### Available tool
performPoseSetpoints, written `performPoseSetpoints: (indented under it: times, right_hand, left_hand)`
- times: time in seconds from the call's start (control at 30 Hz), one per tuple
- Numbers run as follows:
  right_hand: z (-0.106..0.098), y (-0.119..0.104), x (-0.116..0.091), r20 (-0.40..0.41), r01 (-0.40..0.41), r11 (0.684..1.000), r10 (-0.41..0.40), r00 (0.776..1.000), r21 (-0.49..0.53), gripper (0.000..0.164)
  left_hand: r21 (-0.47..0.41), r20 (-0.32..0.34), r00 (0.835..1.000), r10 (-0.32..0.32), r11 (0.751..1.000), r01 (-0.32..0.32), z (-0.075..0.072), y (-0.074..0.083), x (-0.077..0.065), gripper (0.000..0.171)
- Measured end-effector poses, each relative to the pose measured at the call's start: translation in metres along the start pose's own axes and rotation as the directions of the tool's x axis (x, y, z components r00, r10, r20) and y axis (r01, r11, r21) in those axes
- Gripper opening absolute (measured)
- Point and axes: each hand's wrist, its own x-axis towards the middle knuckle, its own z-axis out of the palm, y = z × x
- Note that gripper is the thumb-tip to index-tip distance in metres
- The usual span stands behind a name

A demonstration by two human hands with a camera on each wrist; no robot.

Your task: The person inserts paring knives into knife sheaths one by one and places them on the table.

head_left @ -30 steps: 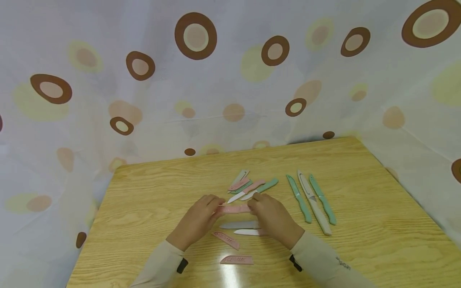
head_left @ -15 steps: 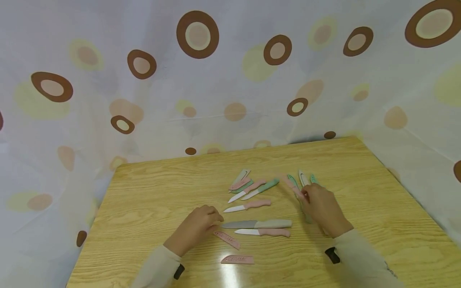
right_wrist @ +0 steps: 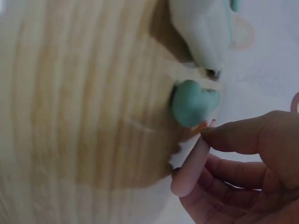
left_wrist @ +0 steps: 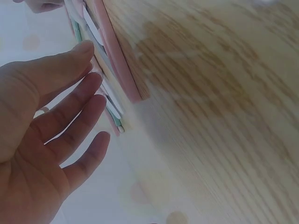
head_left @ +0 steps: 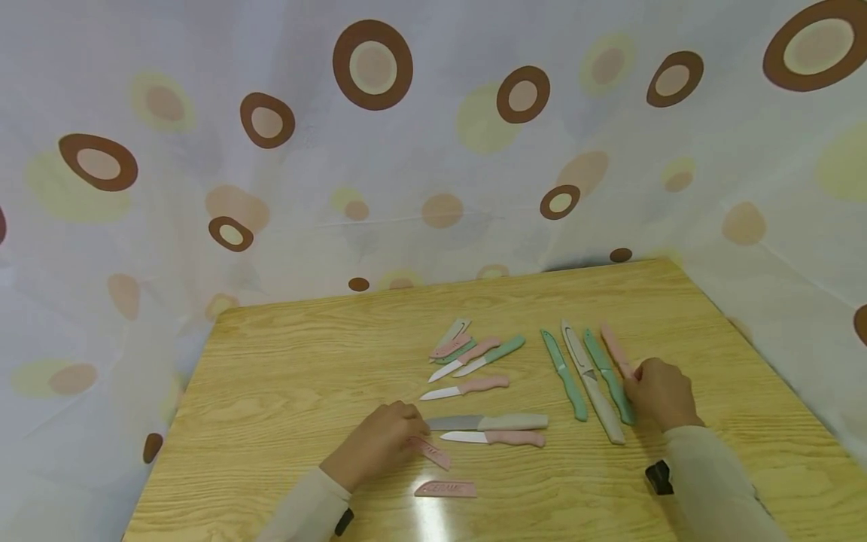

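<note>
My right hand (head_left: 662,393) pinches the handle end of a pink knife (head_left: 615,351) in its pink sheath, at the right end of a row of sheathed knives. In the right wrist view, thumb and fingers grip the pink handle (right_wrist: 190,171), right beside the green knife's handle (right_wrist: 189,105). My left hand (head_left: 381,444) hovers with loosely bent fingers at the upper end of a slanted pink sheath (head_left: 434,454), partly covering it. The left wrist view shows nothing between those fingers (left_wrist: 84,154). A second pink sheath (head_left: 445,489) marked "CERAMIC" lies closer to me.
Bare knives lie mid-table: a grey-bladed one with a cream handle (head_left: 515,422), and pink-handled ones (head_left: 516,437) (head_left: 485,383). Behind them are another pink knife (head_left: 482,346), a green knife (head_left: 504,347) and a small sheath pile (head_left: 452,345). The row includes a sheathed cream knife (head_left: 596,391).
My right hand has carried the sheathed pink knife from the middle, over the row, to its right end. The left hand let go of it and moved down to the slanted pink sheath.
</note>
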Motion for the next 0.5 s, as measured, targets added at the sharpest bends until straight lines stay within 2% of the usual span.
performPoseSetpoints:
  times: [0.23,0.4,0.5]
  right_hand:
    - [0.0105,0.0067,0.0044,-0.032,0.007,1.0,-0.007,0.999,-0.015,0.021]
    - [0.011,0.0053,0.0048,-0.014,-0.01,1.0,0.01,1.0,-0.024,0.021]
    - [0.0106,0.0016,0.0024,-0.026,0.015,0.998,-0.017,1.0,-0.054,0.022]
  left_hand:
    - [0.022,0.008,1.0,-0.003,1.0,0.003,-0.0008,0.002,0.0002,0.018]
    - [0.021,0.013,1.0,-0.011,1.0,0.01,-0.0033,0.0033,0.0001,0.02]
    - [0.012,0.005,1.0,0.0,1.0,0.0,-0.0047,0.0037,0.0005,0.02]
